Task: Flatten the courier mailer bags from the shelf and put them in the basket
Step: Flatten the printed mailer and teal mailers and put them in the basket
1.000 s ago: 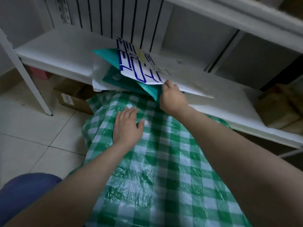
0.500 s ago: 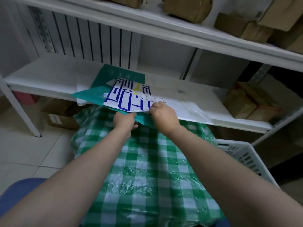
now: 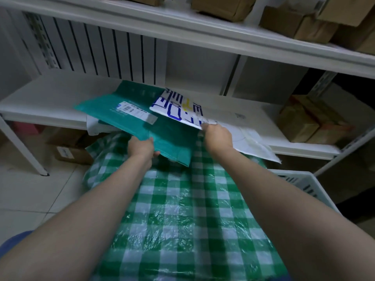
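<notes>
A white shelf holds overlapping mailer bags above a green checked plastic sheet, with a white basket at the right. The left hand grips the teal mailer by its near edge. The right hand pinches the corner of the white mailer. Its blue and yellow lettering is unreadable, as is the teal mailer's label.

Left hand fingers hidden under teal mailer; label print unreadable.
</notes>
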Tool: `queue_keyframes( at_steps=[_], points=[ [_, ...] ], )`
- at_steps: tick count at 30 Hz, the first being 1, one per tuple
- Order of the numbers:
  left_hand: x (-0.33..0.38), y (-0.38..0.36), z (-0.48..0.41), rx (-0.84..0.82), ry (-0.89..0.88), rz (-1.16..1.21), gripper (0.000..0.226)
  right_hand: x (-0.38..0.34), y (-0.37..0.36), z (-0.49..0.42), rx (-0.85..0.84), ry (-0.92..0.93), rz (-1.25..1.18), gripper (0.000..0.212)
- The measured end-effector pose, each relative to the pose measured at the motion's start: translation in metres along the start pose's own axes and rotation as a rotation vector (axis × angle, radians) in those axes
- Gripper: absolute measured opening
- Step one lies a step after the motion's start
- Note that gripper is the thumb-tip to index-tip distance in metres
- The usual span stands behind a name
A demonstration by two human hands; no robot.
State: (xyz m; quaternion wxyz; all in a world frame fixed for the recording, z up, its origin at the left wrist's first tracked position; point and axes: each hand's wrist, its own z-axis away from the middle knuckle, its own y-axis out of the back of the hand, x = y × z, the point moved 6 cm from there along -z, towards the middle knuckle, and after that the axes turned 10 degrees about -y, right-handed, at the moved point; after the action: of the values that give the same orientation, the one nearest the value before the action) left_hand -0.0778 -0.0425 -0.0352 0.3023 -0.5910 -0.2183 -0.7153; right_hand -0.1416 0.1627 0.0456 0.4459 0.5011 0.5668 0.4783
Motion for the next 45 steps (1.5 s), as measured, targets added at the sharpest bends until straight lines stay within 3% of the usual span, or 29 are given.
queue_keyframes(
  at_steps=[5, 9, 11, 14, 18, 20, 25, 29, 35, 40, 43, 45],
  points=[
    [0.017, -0.029, -0.008, -0.158, 0.087, 0.145, 0.027, 0.01, 0.0, 0.011, 0.081, 0.043, 0.015, 0.047],
    [0.009, -0.029, 0.005, -0.157, 0.158, 0.042, 0.03, 0.02, -0.014, 0.035, 0.09, 0.151, 0.054, 0.03],
    [0.006, -0.023, 0.015, -0.165, 0.201, 0.112, 0.043, 0.023, -0.023, 0.05, 0.065, 0.242, 0.036, 0.019],
    [0.001, -0.011, 0.024, -0.227, 0.294, 0.195, 0.068, 0.028, -0.037, 0.075, -0.023, 0.357, 0.015, 0.021],
    [0.007, 0.004, 0.035, -0.399, 0.139, -0.176, 0.023, 0.038, -0.042, 0.1, -0.102, 0.432, 0.013, 0.018],
    [0.009, 0.008, 0.044, -0.388, 0.06, -0.33, 0.023, 0.041, -0.041, 0.107, -0.123, 0.434, 0.003, 0.023],
    [0.007, 0.022, 0.071, -0.266, 0.041, -0.348, 0.01, 0.044, -0.031, 0.136, -0.234, 0.479, 0.003, 0.06],
    [-0.009, 0.052, 0.066, -0.108, 0.052, -0.445, 0.04, 0.041, -0.025, 0.159, -0.299, 0.465, -0.091, 0.058],
    [0.0, 0.102, 0.092, -0.008, -0.026, -0.729, 0.04, 0.034, -0.035, 0.173, -0.293, 0.384, -0.164, 0.049],
    [0.0, 0.118, 0.102, 0.017, -0.1, -1.058, 0.057, 0.019, -0.057, 0.185, -0.353, 0.368, -0.087, 0.066],
    [-0.008, 0.103, 0.108, -0.064, -0.299, -1.259, 0.08, 0.015, -0.078, 0.192, -0.46, 0.28, -0.007, 0.075],
    [-0.024, 0.081, 0.113, -0.236, -0.447, -1.306, 0.075, 0.012, -0.093, 0.195, -0.509, 0.26, 0.021, 0.079]
  ],
)
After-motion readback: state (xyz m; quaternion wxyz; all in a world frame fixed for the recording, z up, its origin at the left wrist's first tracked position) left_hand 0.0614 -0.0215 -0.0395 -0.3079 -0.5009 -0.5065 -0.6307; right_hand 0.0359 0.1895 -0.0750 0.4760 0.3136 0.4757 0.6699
